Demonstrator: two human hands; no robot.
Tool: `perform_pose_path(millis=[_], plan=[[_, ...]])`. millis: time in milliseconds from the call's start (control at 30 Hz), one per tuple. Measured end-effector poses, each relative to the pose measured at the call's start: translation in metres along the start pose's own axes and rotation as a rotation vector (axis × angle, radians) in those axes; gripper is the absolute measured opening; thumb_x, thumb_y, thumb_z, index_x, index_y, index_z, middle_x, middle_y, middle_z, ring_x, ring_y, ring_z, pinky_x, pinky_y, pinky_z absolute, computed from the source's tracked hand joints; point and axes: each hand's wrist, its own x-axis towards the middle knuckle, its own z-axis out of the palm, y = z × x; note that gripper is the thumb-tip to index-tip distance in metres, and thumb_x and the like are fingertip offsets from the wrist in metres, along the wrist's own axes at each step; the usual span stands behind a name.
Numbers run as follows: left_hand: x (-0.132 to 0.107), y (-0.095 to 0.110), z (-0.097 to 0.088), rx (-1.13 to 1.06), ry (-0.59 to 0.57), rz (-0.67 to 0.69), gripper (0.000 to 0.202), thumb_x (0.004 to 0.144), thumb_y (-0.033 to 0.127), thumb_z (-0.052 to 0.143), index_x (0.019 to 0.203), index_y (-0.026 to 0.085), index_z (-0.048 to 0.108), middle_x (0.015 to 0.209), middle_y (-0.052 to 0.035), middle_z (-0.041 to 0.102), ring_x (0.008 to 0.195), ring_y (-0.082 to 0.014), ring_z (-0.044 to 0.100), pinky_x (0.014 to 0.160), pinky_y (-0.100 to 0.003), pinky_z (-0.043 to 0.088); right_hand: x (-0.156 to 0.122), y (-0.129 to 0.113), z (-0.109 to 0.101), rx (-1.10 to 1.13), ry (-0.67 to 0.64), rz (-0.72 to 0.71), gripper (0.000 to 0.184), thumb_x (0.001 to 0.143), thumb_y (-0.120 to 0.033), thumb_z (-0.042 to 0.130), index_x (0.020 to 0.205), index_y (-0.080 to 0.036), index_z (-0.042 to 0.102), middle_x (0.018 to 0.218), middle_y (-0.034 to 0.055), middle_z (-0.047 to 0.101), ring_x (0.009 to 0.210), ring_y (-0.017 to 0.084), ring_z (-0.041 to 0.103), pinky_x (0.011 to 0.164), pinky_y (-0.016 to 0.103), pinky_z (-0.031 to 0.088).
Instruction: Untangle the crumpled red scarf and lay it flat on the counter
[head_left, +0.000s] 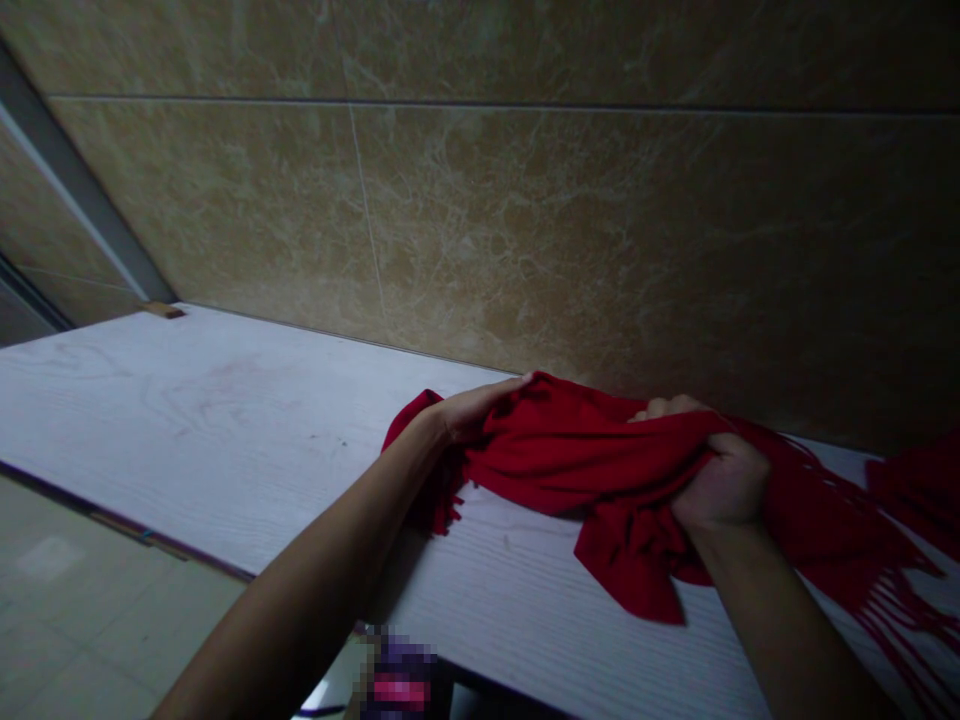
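Note:
A red fringed scarf (592, 460) lies bunched across the white wood-grain table (187, 400), its tasselled end spreading toward the lower right. My left hand (472, 415) grips a fold of the scarf at its left side. My right hand (712, 480) is closed around the cloth further along, with the fabric pulled taut between my two hands. Another stretch of the red cloth (919, 490) lies at the right edge of the view, and the fringe runs out of the picture.
A beige marble-look tile wall (562, 230) rises behind the table. The table's near edge drops to a tiled floor (90, 620) at the lower left. A small pixelated purple and pink object (397, 680) sits below the table edge near my left arm.

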Motion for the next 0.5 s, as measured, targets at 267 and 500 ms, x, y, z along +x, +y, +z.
perform_pose_path(millis=[267, 500], plan=[[-0.012, 0.000, -0.002, 0.475, -0.168, -0.186, 0.045, 0.062, 0.046, 0.091, 0.098, 0.020, 0.080, 0.100, -0.0061, 0.081, 0.079, -0.0199, 0.075, 0.071, -0.025, 0.056, 0.003, 0.004, -0.007, -0.037, 0.064, 0.026, 0.019, 0.071, -0.032, 0.051, 0.053, -0.026, 0.051, 0.056, 0.0021, 0.048, 0.060, 0.020, 0.048, 0.063, 0.036, 0.044], [-0.005, -0.002, -0.003, 0.275, -0.034, -0.097, 0.028, 0.071, 0.033, 0.085, 0.093, 0.017, 0.079, 0.094, -0.0082, 0.081, 0.077, -0.0186, 0.074, 0.071, -0.026, 0.058, 0.002, 0.010, -0.010, -0.060, 0.129, 0.048, 0.014, 0.066, -0.029, 0.053, 0.053, -0.027, 0.058, 0.059, 0.0045, 0.056, 0.066, 0.024, 0.055, 0.070, 0.040, 0.049]])
